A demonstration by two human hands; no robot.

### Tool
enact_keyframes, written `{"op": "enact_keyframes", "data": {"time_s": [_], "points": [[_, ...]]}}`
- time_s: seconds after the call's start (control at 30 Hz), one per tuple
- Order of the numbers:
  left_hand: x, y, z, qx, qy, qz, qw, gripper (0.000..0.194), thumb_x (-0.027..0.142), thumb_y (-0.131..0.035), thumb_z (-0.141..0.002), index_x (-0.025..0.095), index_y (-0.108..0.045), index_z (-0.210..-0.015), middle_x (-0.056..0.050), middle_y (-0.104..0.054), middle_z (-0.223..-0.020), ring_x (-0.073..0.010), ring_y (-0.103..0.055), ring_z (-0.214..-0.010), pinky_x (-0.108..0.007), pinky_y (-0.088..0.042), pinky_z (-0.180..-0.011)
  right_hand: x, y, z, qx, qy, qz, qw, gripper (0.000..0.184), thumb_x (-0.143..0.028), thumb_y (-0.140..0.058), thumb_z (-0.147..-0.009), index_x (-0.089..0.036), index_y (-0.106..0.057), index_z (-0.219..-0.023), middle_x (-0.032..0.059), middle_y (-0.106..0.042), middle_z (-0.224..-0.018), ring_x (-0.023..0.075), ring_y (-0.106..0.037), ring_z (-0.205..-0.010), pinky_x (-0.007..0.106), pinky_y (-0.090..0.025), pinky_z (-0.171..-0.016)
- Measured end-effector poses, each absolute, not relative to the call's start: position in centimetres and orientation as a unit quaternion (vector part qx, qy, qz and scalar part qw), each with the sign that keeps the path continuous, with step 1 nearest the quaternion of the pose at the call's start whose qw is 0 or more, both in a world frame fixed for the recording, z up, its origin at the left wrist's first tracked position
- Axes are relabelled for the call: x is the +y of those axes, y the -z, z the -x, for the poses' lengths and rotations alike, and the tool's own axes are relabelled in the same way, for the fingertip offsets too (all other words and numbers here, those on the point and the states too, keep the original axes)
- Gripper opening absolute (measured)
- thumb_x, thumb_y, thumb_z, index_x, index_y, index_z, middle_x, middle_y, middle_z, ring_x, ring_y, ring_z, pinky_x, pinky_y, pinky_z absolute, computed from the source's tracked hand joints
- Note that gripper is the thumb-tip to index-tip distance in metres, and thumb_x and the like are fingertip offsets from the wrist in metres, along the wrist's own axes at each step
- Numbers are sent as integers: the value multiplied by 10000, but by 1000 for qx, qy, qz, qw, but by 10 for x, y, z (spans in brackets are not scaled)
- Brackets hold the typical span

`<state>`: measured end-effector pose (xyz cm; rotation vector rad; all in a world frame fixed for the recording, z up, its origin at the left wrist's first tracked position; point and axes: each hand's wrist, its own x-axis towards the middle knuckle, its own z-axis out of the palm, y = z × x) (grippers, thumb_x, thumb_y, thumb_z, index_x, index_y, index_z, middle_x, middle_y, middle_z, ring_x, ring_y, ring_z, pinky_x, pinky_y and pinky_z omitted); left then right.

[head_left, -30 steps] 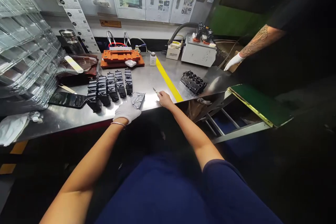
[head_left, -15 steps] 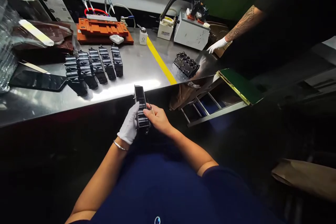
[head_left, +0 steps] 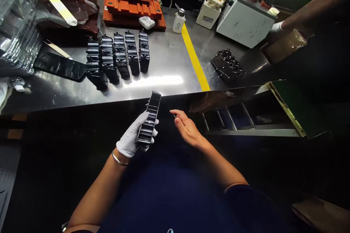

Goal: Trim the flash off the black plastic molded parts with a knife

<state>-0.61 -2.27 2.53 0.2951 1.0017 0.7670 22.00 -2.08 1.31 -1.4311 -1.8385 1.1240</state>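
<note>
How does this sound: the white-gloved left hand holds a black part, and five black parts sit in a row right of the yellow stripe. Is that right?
Not quite: the head view shows the row of five black parts left of the yellow stripe. The white-gloved left hand does hold a black part.

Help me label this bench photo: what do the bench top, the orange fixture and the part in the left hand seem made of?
Bench top: smooth bare metal, perhaps steel, reflecting a bright streak.
Orange fixture: fairly matte stepped blocks, plastic or painted metal; colour alone leaves it open.
Black part in the left hand: probably moulded plastic, glossy highlights along thin ribs.
</note>
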Motion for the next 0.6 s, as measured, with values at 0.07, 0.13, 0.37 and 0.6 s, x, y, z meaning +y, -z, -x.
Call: {"op": "enact_keyframes", "data": {"time_s": [0.07,0.13,0.37,0.6], "points": [[-23,-28,6,458,-350,-164,800,480,529,-722,-810,155,-679,-1107,-83,-725,-863,-146,-647,-537,-233,-539,-422,-25,-13,-221,-667,-416,528,321,484,-580,-394,-1005,-222,-644,-1215,39,-667,-920,155,-618,-795,300,-492,-754],[-25,-33,8,446,-336,-183,809,529,515,-748,-788,188,-654,-1193,-94,-734,-971,-160,-661,-586,-247,-548,-436,-27,-12,-222,-655,-408,525,358,429,-546,-462,-991,-211,-700,-1115,62,-696,-955,171,-641,-844,308,-510,-775],[-39,-27,19,422,-253,-186,850,533,580,-751,-720,181,-741,-1072,-135,-747,-881,-201,-645,-592,-267,-514,-432,-26,-6,-235,-629,-375,568,376,320,-450,-542,-966,-209,-718,-1082,60,-720,-937,171,-647,-819,296,-519,-726],[-47,-20,27,426,-180,-188,866,535,658,-705,-661,185,-804,-892,-168,-772,-853,-226,-634,-482,-321,-490,-366,0,-10,-246,-632,-502,458,374,667,-542,-818,-720,-223,-615,-1270,5,-614,-972,24,-314,-513,212,-330,-472]]}}
